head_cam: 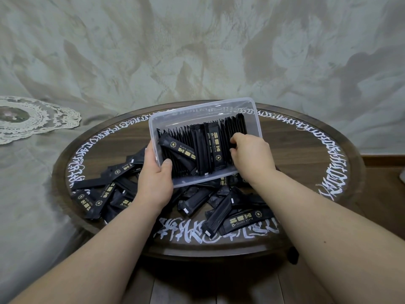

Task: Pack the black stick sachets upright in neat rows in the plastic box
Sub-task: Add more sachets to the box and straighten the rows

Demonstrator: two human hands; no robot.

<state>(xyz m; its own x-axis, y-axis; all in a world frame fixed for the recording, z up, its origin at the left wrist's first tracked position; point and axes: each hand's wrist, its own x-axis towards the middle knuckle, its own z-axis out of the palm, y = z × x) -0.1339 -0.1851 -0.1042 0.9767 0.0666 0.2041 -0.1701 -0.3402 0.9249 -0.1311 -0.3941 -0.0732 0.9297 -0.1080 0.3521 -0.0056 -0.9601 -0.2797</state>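
A clear plastic box (203,110) is tilted toward me above a round table. My left hand (155,183) grips its near left corner, thumb over the rim. Inside, a row of black stick sachets (197,145) stands on edge; one sachet (177,150) lies slanted across the left of the row, and two face me flat in the middle. My right hand (252,154) reaches into the right side of the box, fingers curled round sachets there. Several loose sachets (221,207) lie in a heap on the table under and in front of the box.
The round dark wooden table (306,137) has white script around its rim. A pale patterned cloth (32,172) hangs to the left, with a lace doily (32,117) on it. Wooden floor (383,194) shows at the right and below.
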